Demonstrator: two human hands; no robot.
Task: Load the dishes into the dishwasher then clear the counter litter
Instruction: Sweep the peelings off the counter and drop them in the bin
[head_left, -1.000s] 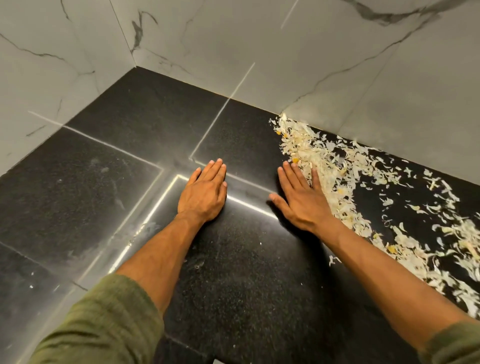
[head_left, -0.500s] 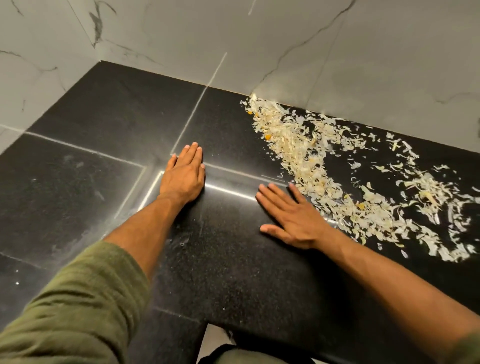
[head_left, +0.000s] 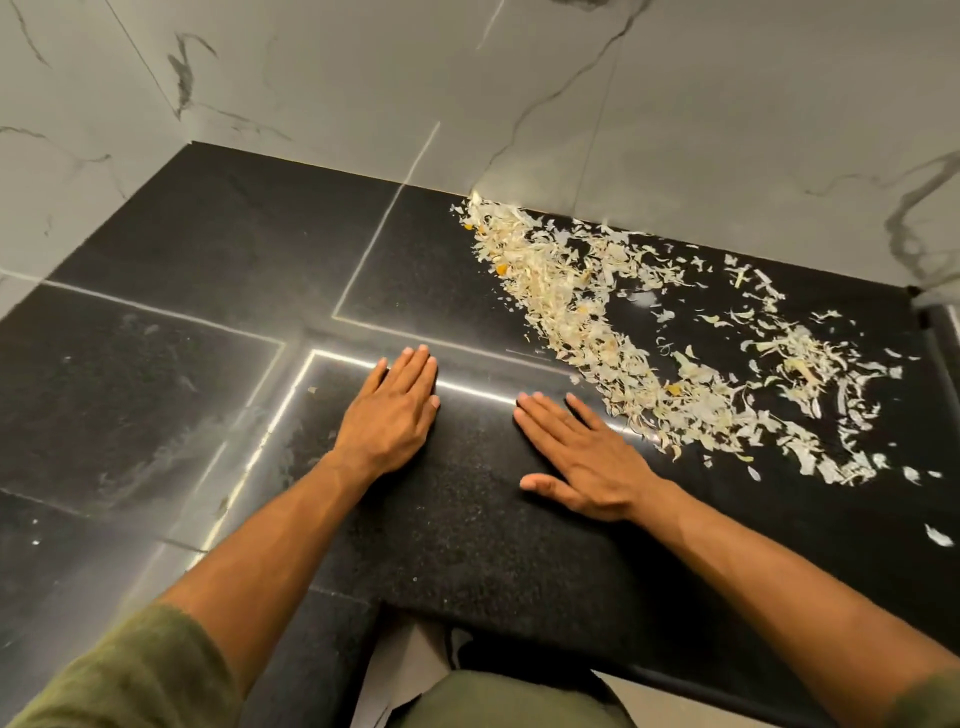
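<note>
Beside the wall (head_left: 727, 130), pale litter (head_left: 597, 322) strewn across black counter (head_left: 208, 260). Left hand (head_left: 387, 415) and right hand (head_left: 582, 457) flat, fingers straight, grasping nothing, nearer than the litter. Likely light, flaky, easily scattered; better swept from its wall-side edge than pinched.

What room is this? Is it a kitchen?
Probably a kitchen. There is a black stone counter set in a corner of marble-look wall tiles, and pale vegetable-like peelings lie scattered on it. Both hands, left and right, rest flat on the counter.
</note>
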